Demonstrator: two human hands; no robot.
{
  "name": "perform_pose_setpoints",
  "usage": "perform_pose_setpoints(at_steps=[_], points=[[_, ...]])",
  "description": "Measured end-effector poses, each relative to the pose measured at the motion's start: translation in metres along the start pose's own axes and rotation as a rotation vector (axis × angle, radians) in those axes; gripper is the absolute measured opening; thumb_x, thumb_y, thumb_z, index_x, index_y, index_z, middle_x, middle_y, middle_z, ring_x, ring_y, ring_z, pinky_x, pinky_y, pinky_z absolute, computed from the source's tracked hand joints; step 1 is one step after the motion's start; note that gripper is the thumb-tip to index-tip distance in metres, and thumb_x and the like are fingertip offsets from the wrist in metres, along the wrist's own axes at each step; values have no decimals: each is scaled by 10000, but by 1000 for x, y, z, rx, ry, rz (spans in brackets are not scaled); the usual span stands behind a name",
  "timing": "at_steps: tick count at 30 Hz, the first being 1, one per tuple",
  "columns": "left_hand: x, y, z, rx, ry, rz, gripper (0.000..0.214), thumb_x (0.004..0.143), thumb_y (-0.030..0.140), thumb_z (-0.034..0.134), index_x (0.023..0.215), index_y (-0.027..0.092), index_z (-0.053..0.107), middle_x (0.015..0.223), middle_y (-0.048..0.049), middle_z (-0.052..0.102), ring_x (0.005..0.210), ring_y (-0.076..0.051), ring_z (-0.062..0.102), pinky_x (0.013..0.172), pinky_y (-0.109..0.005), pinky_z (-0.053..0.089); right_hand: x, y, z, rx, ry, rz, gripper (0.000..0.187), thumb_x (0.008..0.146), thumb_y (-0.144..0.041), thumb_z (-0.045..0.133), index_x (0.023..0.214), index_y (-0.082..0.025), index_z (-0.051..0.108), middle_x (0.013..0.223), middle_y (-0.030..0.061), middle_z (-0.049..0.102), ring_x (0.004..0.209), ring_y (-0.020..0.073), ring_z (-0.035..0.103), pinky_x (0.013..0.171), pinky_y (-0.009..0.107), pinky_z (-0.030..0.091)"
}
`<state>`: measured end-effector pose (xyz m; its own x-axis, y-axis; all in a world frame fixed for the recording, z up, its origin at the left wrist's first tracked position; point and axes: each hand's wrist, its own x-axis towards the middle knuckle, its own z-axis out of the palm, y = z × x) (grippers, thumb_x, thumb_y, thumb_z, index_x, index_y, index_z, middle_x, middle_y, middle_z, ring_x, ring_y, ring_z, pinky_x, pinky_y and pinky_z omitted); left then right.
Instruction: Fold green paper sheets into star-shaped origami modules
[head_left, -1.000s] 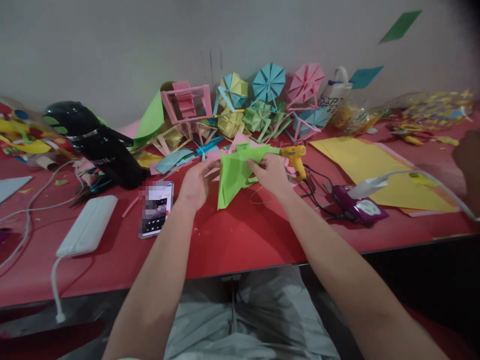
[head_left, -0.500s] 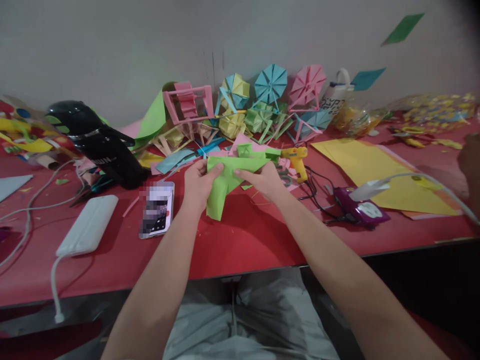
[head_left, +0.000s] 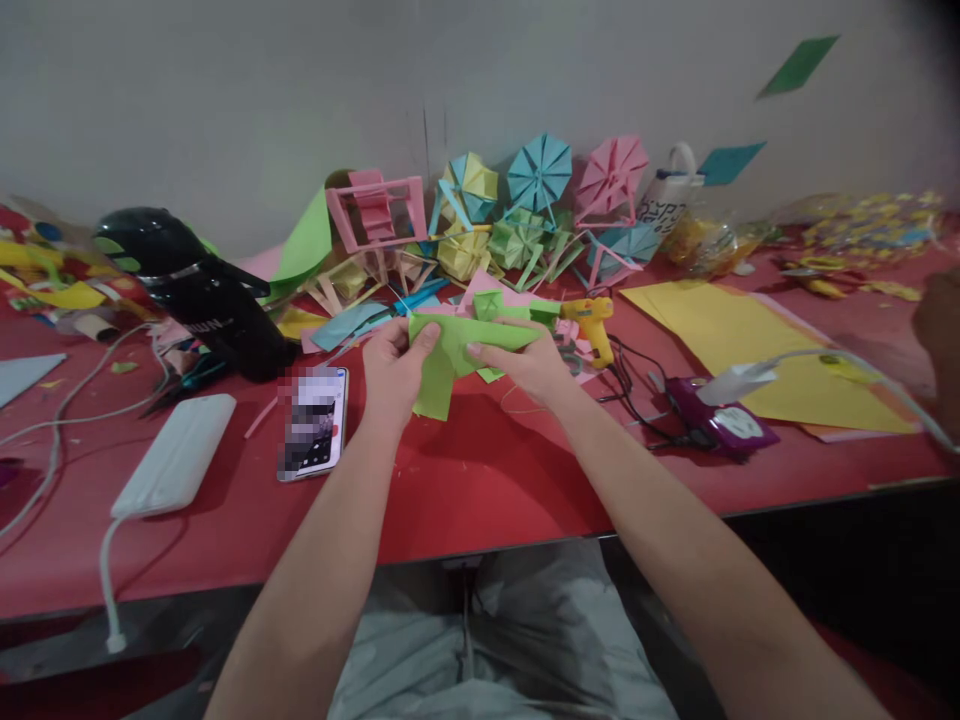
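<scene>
Green folded paper [head_left: 439,365]: one piece, a long upper band with a flap hanging at its left, held by both hands over the middle of the red table [head_left: 487,490]. Entries follow from left to right.

Coloured scraps [head_left: 64,270], mixed, heaped at the far left.
White block [head_left: 176,455], oblong, lying near the front edge, its cable [head_left: 107,590] trailing over that edge.
Black bottle [head_left: 217,320], pale lettering, behind the block.
Phone [head_left: 313,422], screen up and lit, between the block and the left hand.
Pink paper frame [head_left: 375,210], standing at the back near the wall.
Left hand [head_left: 391,370], fingers closed on the paper's left end, thumb on the near face, the others tucked behind.
Yellow-and-blue paper wheel [head_left: 471,185], at the back.
Right hand [head_left: 529,360], fingers closed on the band's right half, thumb laid on the near face.
Blue paper wheel [head_left: 540,172], at the back.
Yellow glue gun [head_left: 592,325], lying just beyond the right hand.
Pink paper wheel [head_left: 611,175], at the back.
Purple socket block [head_left: 716,415], white plug [head_left: 739,380] upon it.
Yellow sheets [head_left: 750,335], spread behind the socket block.
Clear bag [head_left: 874,228], small yellow pieces inside.
Dark shape [head_left: 937,325], right edge, blurred; perhaps another person's hand.
</scene>
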<state>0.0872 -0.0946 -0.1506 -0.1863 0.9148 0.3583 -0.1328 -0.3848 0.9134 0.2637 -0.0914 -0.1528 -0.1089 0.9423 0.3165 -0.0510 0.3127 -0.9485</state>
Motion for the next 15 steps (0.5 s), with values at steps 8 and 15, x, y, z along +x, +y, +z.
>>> perform_pose_setpoints(at_steps=[8,15], points=[[-5,7,6,-154,-40,-48,356,654,433,903,678,182,652,657,35,625,602,-85,553,593,-211,468,2,4,4,-49,46,-201,301,719,-486,845,849,-230,753,887,24,729,857,208,683,846,377,592],[0,8,0,-160,-39,-2,267,679,430,892,759,209,767,755,13,715,693,-104,633,680,-232,521,1,1,1,-51,40,-207,270,738,-455,838,867,-238,743,874,17,725,830,196,677,810,357,593]])
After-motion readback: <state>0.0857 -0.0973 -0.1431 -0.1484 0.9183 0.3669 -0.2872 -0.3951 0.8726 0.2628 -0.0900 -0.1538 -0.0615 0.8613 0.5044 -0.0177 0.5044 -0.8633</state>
